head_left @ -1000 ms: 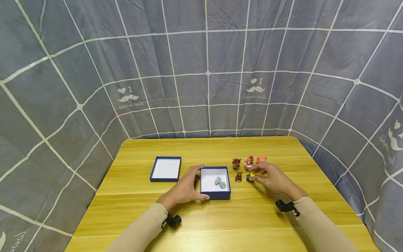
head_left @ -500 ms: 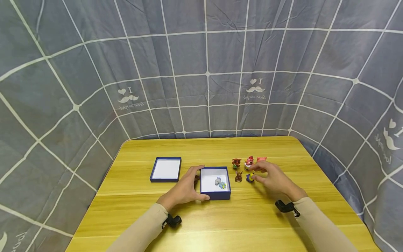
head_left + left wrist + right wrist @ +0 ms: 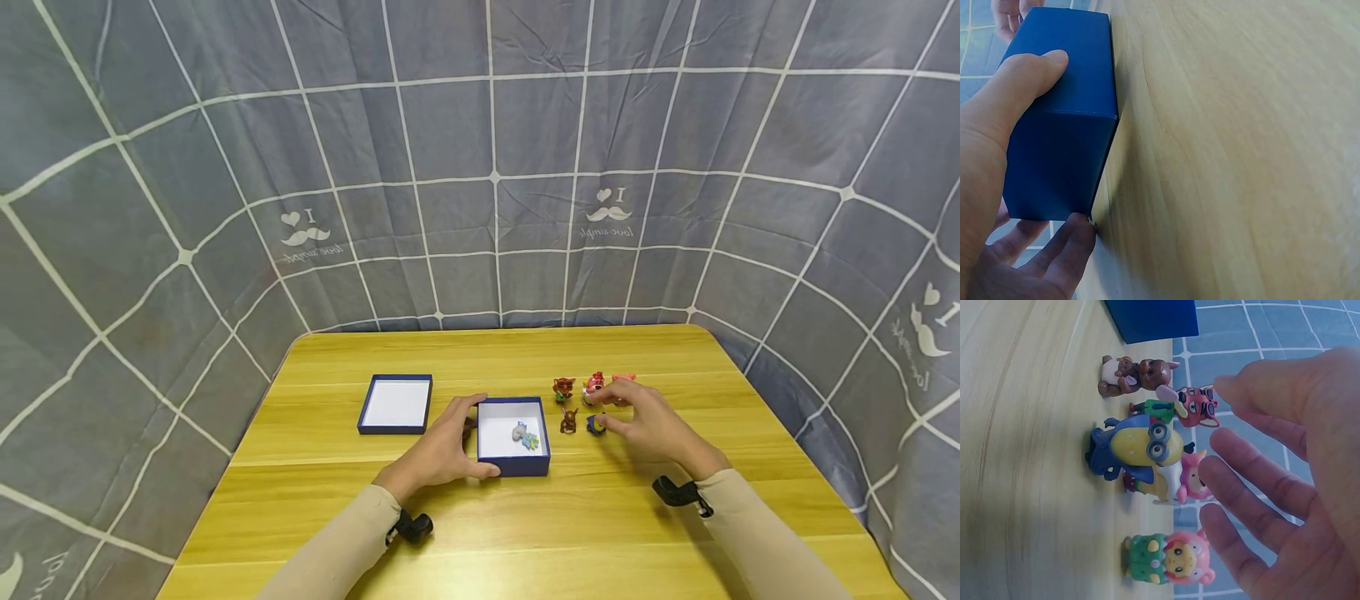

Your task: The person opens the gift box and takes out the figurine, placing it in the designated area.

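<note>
My left hand grips the left side of an open blue box, thumb on the front wall and fingers at the back. Inside the box, toward the right, lies a small grey and light-blue figurine. My right hand hovers at a Minion figurine in blue, which stands upright on the table. In the right wrist view its spread fingers and thumb are apart from the Minion's head. Nearby stand a brown animal figurine, a red fox figurine and a pink-headed figurine.
A pink and green figurine stands at the right of the group, partly behind my right hand in the head view. A shallow blue tray with a white inside lies left of the box. A grey checked curtain surrounds the wooden table.
My right hand has shifted very slightly, now covering more of the pink and green figurine and the Minion's yellow head. The left hand and box have stayed in place.
</note>
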{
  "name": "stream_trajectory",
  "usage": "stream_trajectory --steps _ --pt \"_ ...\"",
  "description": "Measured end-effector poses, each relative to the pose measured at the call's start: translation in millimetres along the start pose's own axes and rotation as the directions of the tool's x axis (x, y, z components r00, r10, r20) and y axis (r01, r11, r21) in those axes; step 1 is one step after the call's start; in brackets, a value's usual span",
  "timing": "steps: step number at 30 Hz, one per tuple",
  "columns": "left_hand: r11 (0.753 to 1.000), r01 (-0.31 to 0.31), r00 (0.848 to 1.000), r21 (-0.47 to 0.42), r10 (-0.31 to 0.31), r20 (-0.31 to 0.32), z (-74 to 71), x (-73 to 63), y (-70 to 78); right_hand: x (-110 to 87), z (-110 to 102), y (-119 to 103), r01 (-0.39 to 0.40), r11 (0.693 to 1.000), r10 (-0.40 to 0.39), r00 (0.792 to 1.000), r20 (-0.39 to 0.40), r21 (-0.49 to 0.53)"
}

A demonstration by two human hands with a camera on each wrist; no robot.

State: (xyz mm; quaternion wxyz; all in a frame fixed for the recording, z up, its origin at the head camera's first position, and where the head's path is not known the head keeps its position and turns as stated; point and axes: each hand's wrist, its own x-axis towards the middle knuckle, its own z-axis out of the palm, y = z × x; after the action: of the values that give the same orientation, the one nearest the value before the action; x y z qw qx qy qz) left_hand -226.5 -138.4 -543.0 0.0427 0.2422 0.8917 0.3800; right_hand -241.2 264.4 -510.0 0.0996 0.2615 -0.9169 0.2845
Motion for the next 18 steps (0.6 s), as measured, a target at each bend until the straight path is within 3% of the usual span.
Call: stream_trajectory --steps 18 --pt "1.0 -0.005 1.0 0.005 0.005 -0.005 -1.8 -0.5 2.8 6.9 -0.5 -14.3 0.136 0.99 -0.138 0.99 -0.039 -0.035"
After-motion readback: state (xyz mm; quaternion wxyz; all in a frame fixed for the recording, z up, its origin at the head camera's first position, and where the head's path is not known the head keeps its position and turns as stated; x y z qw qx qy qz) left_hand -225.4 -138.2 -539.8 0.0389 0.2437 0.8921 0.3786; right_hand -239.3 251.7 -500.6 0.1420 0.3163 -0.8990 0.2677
